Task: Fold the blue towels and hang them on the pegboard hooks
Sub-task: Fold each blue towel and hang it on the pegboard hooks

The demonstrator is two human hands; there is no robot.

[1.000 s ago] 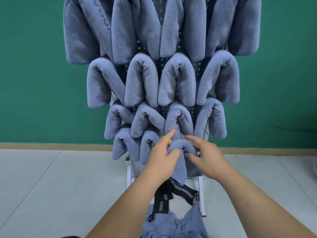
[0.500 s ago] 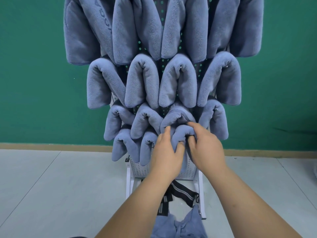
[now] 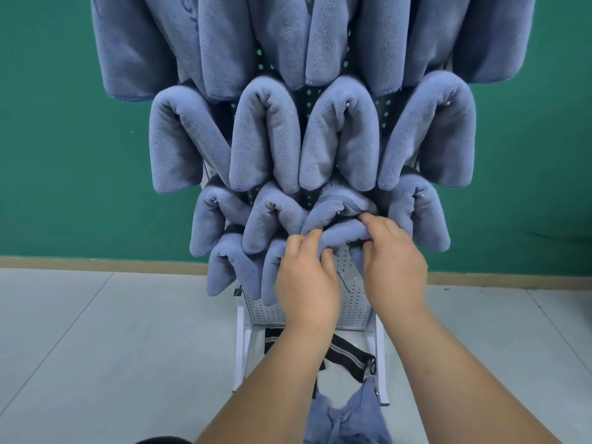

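A folded blue towel is held against the lower part of the pegboard, just under a towel of the third row. My left hand pinches its left end between thumb and fingers. My right hand grips its right end with fingers curled over the top. Several folded blue towels hang in rows over hooks above and to the left. The hook behind the held towel is hidden.
The pegboard stands on a white frame on a grey tiled floor before a green wall. A black strap hangs under the board. More blue towels lie bunched at the bottom edge.
Both hands have lifted the folded towel upward and toward the board, from below the bottom row to just under the third-row towel. The view has moved closer.
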